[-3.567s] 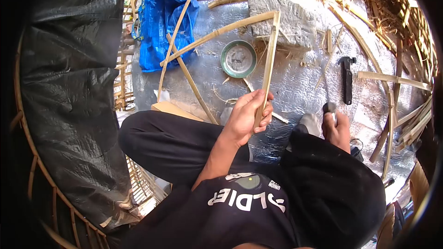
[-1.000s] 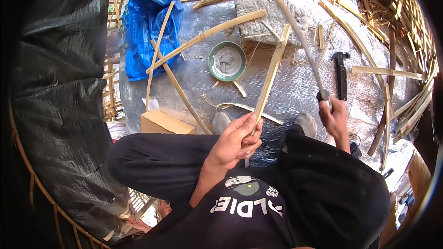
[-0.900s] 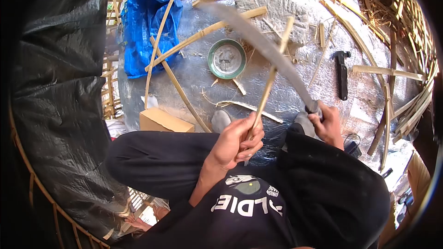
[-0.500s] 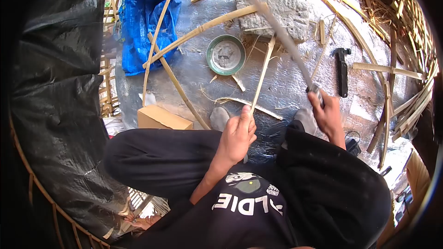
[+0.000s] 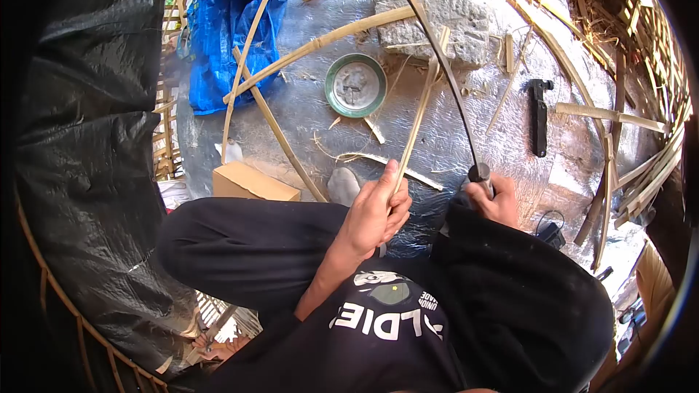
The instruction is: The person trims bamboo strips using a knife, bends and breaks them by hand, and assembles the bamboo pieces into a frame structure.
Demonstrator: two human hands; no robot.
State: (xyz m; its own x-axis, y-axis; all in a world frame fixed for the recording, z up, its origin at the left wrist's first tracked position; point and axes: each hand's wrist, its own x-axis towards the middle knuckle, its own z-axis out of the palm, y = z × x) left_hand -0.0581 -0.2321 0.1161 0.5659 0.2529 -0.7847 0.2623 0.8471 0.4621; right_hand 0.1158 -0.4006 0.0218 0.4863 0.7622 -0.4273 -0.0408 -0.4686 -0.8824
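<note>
My left hand [image 5: 375, 211] is closed around the lower end of a pale bamboo strip [image 5: 415, 131], which slants up and away toward a rough grey stone block [image 5: 466, 18]. In my right hand [image 5: 499, 202] is the handle of a machete [image 5: 461, 102] with a long, thin, dark blade. The blade points away from me and crosses the strip's far end in the view; whether it touches the strip I cannot tell. Left of the strip, a green-rimmed bowl [image 5: 330, 100] with grey contents stands on the silvery floor sheet [image 5: 306, 131].
Long bamboo pieces [image 5: 320, 42] cross at the left, by a blue plastic bag [image 5: 233, 36] and a cardboard box [image 5: 255, 182]. A black tool [image 5: 539, 118] lies at the right, near more bamboo strips [image 5: 648, 167]. Another person's limb [image 5: 222, 349] shows at the lower left.
My right hand has moved down and toward me, and the machete has turned more upright in view. My left hand still holds the bamboo strip, its far end now higher in view.
</note>
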